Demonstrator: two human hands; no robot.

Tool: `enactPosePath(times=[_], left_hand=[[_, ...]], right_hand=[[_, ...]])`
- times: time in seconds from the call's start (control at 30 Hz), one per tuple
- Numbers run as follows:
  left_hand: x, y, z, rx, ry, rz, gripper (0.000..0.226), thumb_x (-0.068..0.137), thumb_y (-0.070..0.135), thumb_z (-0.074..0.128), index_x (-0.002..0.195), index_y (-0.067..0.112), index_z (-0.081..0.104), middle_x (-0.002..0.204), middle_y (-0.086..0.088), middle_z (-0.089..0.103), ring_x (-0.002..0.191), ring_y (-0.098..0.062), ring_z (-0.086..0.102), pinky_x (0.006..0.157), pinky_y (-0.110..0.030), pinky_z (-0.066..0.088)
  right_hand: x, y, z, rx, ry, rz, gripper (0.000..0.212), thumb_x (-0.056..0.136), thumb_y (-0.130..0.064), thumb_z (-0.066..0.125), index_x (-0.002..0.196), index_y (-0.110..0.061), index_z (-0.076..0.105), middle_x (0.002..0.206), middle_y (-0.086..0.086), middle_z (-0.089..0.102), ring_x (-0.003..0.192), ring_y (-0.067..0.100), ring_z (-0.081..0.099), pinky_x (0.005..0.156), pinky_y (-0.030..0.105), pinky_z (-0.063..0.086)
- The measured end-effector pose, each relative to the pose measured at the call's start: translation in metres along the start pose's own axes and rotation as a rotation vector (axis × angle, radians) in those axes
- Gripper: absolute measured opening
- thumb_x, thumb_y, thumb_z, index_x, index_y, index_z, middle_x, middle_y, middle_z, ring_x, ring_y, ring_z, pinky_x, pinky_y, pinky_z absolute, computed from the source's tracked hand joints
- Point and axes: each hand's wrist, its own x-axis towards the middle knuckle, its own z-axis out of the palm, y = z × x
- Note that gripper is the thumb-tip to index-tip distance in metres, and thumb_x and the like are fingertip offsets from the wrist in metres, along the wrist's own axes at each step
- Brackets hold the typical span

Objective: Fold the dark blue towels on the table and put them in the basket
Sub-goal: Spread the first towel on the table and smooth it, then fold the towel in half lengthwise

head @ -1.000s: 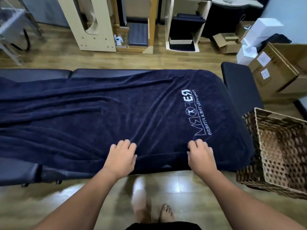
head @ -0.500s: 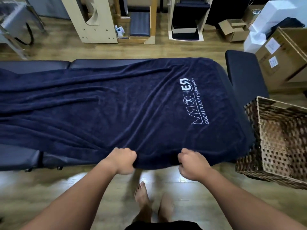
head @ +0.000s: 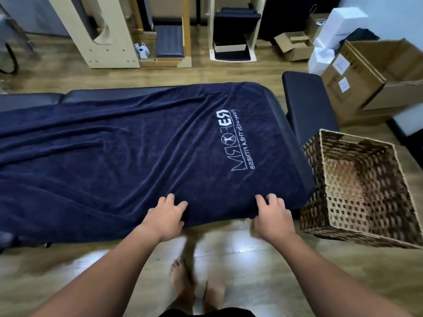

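Head view shows one dark blue towel (head: 128,156) spread flat along the padded table (head: 295,143), its near edge hanging just over the table's front side. White stitched writing on the towel, seen mirrored and turned sideways, reads as a large logo word beginning with RE and a smaller line that looks like "Powered by THE A FITNESS"; the big word cannot be read in full. Two hands are on that near edge: the left hand (head: 166,217) lies with fingers spread on top of the cloth and the thumb tucked under the hem, pinching it, and the right hand (head: 272,215) does the same a little way along, towards the logo end. The edge of the towel runs between fingers above and thumbs below on both hands. One empty wicker basket (head: 357,227) sits just beside the table's right end, near the right hand. Beyond it, cardboard boxes (head: 357,81) and white boxes (head: 338,26) stand on the wooden floor (head: 251,282), and two bare feet show below the arms.
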Motion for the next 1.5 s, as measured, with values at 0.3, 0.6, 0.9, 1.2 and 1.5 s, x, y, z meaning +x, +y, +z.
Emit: enactPosePath(times=[0.3, 0.6, 0.9, 1.2, 1.5], left_hand=[[-0.038, -0.046, -0.005, -0.105, -0.003, -0.180, 0.022, 0.097, 0.031, 0.048, 0.113, 0.019, 0.057, 0.121, -0.003, 0.055, 0.111, -0.027, 0.057, 0.088, -0.042, 0.050], [-0.106, -0.179, 0.007, 0.098, 0.020, -0.583, 0.034, 0.091, 0.012, 0.048, 0.124, 0.017, 0.052, 0.128, -0.006, 0.046, 0.123, -0.028, 0.046, 0.092, -0.040, 0.045], [-0.128, -0.320, 0.038, 0.108, 0.094, -0.463, 0.039, 0.091, 0.024, 0.063, 0.127, 0.021, 0.048, 0.126, -0.005, 0.043, 0.120, -0.027, 0.044, 0.097, -0.040, 0.040], [-0.127, -0.385, -0.006, -0.367, -0.393, -0.112, 0.030, 0.096, 0.032, 0.057, 0.092, 0.003, 0.067, 0.083, -0.010, 0.072, 0.071, -0.027, 0.068, 0.069, -0.037, 0.057], [-0.075, -0.440, -0.028, -0.379, 0.086, -0.206, 0.018, 0.100, 0.033, 0.051, 0.093, 0.016, 0.055, 0.103, -0.002, 0.059, 0.091, -0.025, 0.059, 0.079, -0.040, 0.052]], right_hand=[[0.013, -0.089, -0.012, 0.138, -0.027, -0.378, 0.045, 0.097, -0.041, 0.051, 0.138, -0.024, 0.052, 0.142, -0.001, 0.042, 0.129, 0.025, 0.038, 0.105, 0.040, 0.037], [0.000, -0.231, -0.016, -0.043, -0.181, -0.766, 0.043, 0.100, -0.037, 0.048, 0.140, -0.022, 0.048, 0.148, 0.003, 0.037, 0.133, 0.028, 0.032, 0.109, 0.044, 0.034], [-0.019, -0.389, -0.017, -0.129, -0.140, -0.815, 0.038, 0.098, -0.042, 0.056, 0.130, -0.023, 0.052, 0.125, 0.000, 0.047, 0.113, 0.025, 0.046, 0.093, 0.039, 0.041], [-0.030, -0.474, -0.015, -0.135, -0.129, -0.588, 0.041, 0.102, -0.050, 0.039, 0.119, -0.020, 0.060, 0.120, 0.001, 0.054, 0.110, 0.025, 0.054, 0.088, 0.039, 0.043], [0.037, -0.503, -0.041, -0.032, -0.025, -0.433, 0.027, 0.099, -0.038, 0.049, 0.119, -0.022, 0.060, 0.118, -0.003, 0.055, 0.105, 0.020, 0.055, 0.086, 0.034, 0.047]])
